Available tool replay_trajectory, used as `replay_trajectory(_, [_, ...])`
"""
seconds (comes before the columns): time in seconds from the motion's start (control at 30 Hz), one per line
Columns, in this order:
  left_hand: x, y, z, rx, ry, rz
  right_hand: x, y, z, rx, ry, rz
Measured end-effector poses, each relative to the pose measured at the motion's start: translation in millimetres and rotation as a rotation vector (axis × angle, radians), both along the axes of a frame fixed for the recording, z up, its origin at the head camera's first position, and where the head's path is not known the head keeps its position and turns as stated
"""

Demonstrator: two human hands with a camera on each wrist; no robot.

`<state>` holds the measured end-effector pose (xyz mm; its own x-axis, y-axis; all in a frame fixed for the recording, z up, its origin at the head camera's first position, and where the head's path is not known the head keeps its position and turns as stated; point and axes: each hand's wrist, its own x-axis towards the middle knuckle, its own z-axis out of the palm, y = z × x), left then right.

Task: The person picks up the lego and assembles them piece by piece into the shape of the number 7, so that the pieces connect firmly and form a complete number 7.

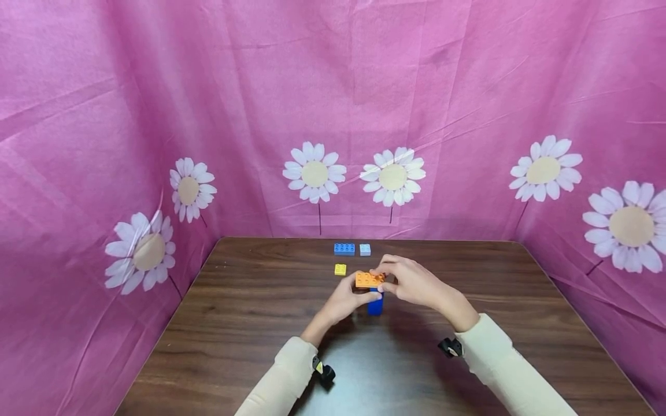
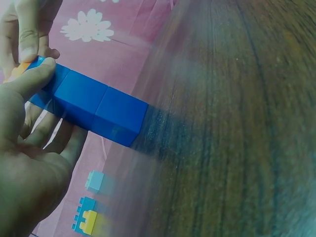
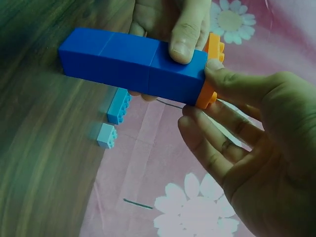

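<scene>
A tower of stacked dark blue toy building bricks (image 1: 375, 305) stands upright on the table, seams showing between its bricks in the left wrist view (image 2: 101, 101). Across its top sits an orange studded brick (image 1: 366, 280), whose ends stick out past the tower. My left hand (image 1: 343, 300) grips the upper part of the tower, thumb on the near face and fingers behind. With thumb and fingers, my right hand (image 1: 413, 280) pinches the orange brick at its right end. Whether the orange brick is fully pressed down is hidden by the fingers.
Behind the hands lie a medium blue brick (image 1: 344, 249), a pale blue brick (image 1: 365, 249) and a small yellow brick (image 1: 340, 269). The brown wooden table (image 1: 239, 323) is bordered by a pink curtain (image 1: 354, 86) with daisies at the back and sides.
</scene>
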<state>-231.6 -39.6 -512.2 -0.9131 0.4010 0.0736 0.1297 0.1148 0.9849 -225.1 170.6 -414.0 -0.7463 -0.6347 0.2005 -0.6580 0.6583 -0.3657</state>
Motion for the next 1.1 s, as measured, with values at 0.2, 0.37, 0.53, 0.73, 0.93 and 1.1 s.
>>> replay_trajectory(0.2, [-0.9,0.1,-3.5,0.027,-0.010,-0.026,-2.1,8,-16.6,-0.128,-0.123,-0.008])
replay_trajectory(0.37, [-3.6,0.2,-6.0,0.045,-0.011,-0.046,-2.9,14,-32.8,-0.274,-0.159,-0.044])
replay_trajectory(0.53, [-3.1,-1.8,-9.5,0.013,-0.005,-0.056,-3.3,12,-46.8,-0.346,-0.162,-0.065])
replay_trajectory(0.73, [0.5,-4.2,-15.4,-0.061,0.010,-0.071,-2.1,6,-64.7,-0.470,-0.192,-0.100])
replay_trajectory(0.93, [-0.4,-4.3,-16.8,-0.080,0.022,-0.054,-0.2,4,-78.7,-0.602,-0.275,-0.147])
replay_trajectory(1.1, [-2.0,-6.0,-15.5,-0.081,0.013,-0.075,0.1,3,-85.3,-0.685,-0.354,-0.164])
